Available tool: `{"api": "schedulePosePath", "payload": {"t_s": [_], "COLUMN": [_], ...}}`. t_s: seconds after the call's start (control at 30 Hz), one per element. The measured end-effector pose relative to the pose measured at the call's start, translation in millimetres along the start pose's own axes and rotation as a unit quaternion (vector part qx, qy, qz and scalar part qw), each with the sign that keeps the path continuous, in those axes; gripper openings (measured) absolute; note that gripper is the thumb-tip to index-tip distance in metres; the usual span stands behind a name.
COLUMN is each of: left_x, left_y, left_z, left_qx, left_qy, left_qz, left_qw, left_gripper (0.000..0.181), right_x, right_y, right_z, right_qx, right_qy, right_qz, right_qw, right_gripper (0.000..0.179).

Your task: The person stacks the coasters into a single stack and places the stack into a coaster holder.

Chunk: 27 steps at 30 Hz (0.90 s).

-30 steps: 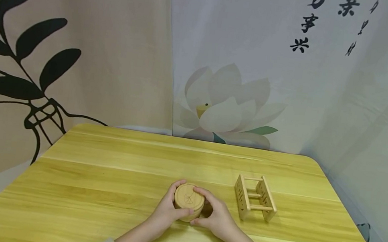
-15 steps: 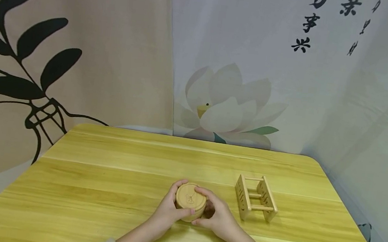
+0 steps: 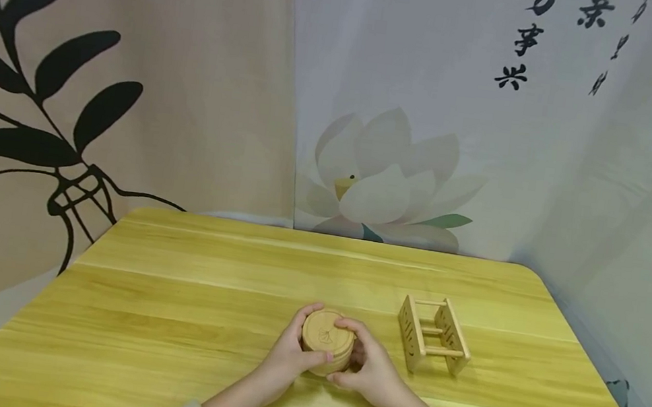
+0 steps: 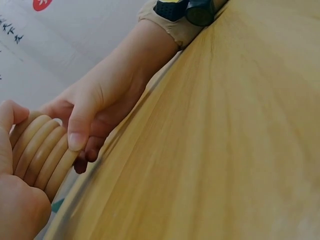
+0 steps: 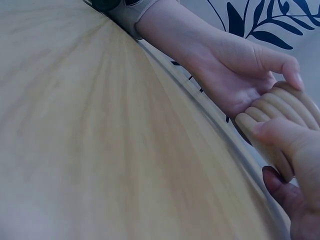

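A short stack of several round wooden coasters point(image 3: 327, 331) is held between both hands near the middle of the table in the head view. A leaf-like design is engraved on the top one. My left hand point(image 3: 284, 363) grips the stack from the left, its thumb across the near side. From the right, my right hand point(image 3: 376, 374) holds it with a finger over the top edge and the thumb low at the near side. In the left wrist view the rounded edges of the coasters point(image 4: 37, 152) show in layers between the hands.
A small wooden rack point(image 3: 454, 334) with slotted side panels and crossbars stands on the table point(image 3: 165, 319), right of the hands. Behind the table hangs a printed cloth point(image 3: 417, 58) with a lotus, dark leaves and writing.
The hands and the coaster stack have shifted slightly to the right, while the whole head view has also drifted a little. Both hands keep their hold on the stack.
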State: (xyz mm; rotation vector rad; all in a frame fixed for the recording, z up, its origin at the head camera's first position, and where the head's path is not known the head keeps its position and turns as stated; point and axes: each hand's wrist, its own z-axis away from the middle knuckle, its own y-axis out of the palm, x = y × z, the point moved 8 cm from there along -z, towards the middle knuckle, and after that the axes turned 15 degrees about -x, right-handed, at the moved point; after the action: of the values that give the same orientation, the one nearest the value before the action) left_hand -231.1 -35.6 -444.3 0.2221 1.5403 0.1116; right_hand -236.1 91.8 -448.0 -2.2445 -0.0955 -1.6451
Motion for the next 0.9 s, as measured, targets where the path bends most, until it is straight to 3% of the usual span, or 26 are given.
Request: {"api": "schedulePosePath", "payload": {"t_s": [0.9], "left_x": [3.0], "left_y": [17.7], "left_z": [-1.6], "left_qx": [0.038], "left_qy": [0.003], "left_qz": [-0.017], "left_qw": [0.9991], "left_gripper": [0.084], "right_x": [6], "right_y": [-17], "right_z": [11.4], "right_qx": [-0.071], "right_qy": [0.005], "right_qz": [0.014], "right_qw": [0.9974], "right_gripper": [0.075]}}
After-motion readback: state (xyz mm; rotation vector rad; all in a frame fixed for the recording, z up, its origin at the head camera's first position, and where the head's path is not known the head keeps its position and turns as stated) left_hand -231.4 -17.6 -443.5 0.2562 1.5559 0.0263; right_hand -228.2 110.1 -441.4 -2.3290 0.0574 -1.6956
